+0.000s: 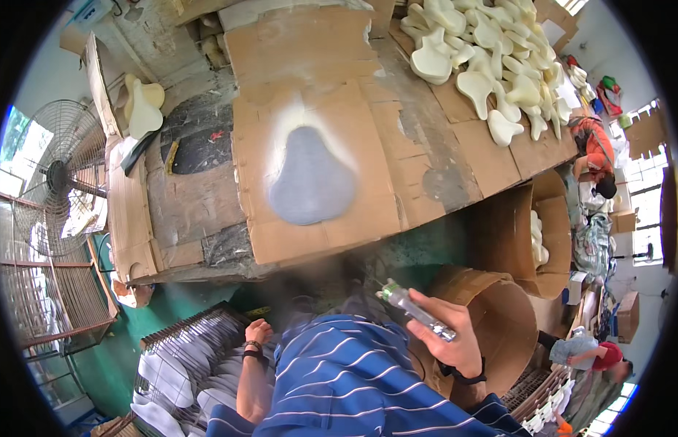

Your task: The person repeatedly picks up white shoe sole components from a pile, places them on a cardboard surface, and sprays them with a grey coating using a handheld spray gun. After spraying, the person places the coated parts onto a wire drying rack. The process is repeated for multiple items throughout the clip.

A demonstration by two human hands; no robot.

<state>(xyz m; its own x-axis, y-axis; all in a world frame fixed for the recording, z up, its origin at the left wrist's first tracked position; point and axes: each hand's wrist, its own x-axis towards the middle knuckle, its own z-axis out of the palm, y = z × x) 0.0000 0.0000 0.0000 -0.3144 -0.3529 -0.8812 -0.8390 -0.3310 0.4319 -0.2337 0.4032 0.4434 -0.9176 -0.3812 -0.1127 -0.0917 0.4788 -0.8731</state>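
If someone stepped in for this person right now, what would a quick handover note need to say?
Right hand: gripped around a metal spray gun, nozzle aimed toward the bench, held off to the right above a cardboard drum.
Left hand: low at the person's side, over a wire rack of white pear-shaped pieces; whether it holds one cannot be told.
On the bench: one grey pear-shaped pad lies flat on the cardboard sheet, with pale overspray around it.
Done: that pad looks coated.
Left: a heap of cream foam pads at the far right of the bench looks uncoated.
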